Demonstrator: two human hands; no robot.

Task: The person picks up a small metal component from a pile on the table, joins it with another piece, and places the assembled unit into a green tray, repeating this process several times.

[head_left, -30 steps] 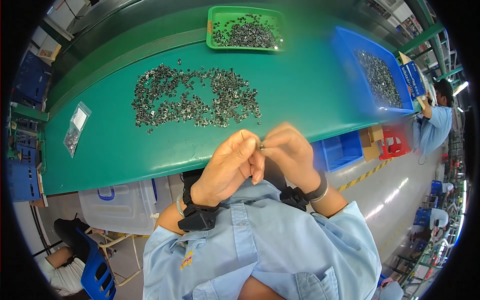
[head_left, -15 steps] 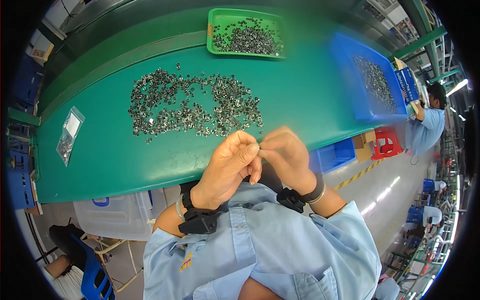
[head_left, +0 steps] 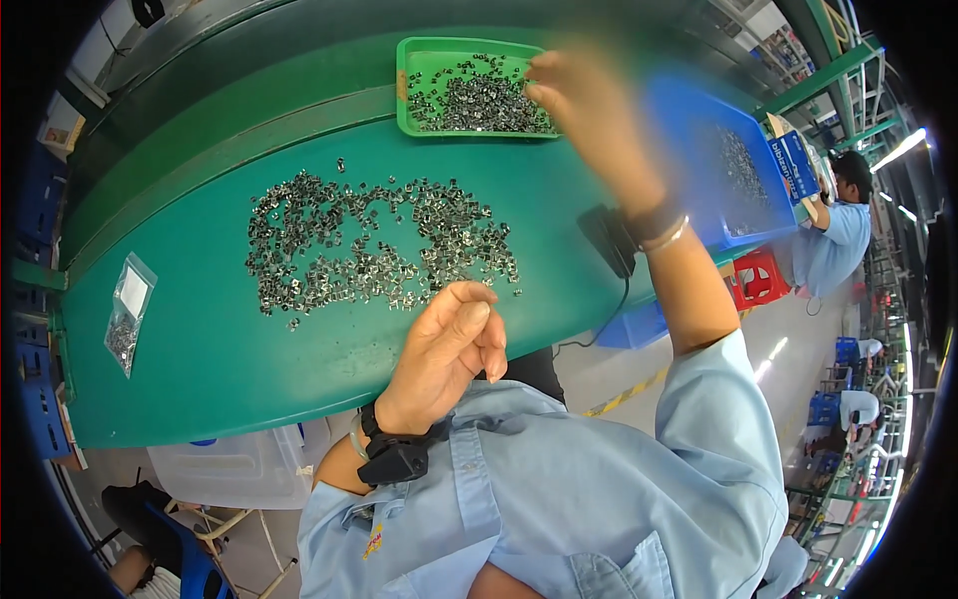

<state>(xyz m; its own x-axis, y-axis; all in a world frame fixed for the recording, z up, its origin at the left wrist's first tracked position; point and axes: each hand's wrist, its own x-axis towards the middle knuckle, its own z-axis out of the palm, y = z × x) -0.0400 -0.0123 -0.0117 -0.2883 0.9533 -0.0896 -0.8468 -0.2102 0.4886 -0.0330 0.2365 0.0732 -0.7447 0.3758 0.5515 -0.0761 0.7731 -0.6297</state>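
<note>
My left hand [head_left: 446, 344] is held over the front edge of the green table, its thumb and fingertips pressed together; whatever is in the pinch is too small or hidden to make out. My right hand [head_left: 574, 95], blurred at the back, is stretched out over the right end of a green tray [head_left: 402, 92]. A gap shows between its thumb and forefinger, and I see nothing in it. Small shiny metal parts [head_left: 489, 105] fill the tray's middle. Many more loose metal parts [head_left: 464, 240] lie spread on the tabletop [head_left: 200, 369] just beyond my left hand.
A blue bin [head_left: 689, 130] with small metal pieces stands at the right, partly behind my right arm. On the left lies a clear plastic bag [head_left: 130, 309] of parts. A person in a light blue shirt [head_left: 843, 240] is at the far right, near a red stool [head_left: 756, 280].
My right hand has left my left hand and swung up and away to the green tray, its fingers parting. My left hand stays pinched near the table edge. The view has shifted slightly.
</note>
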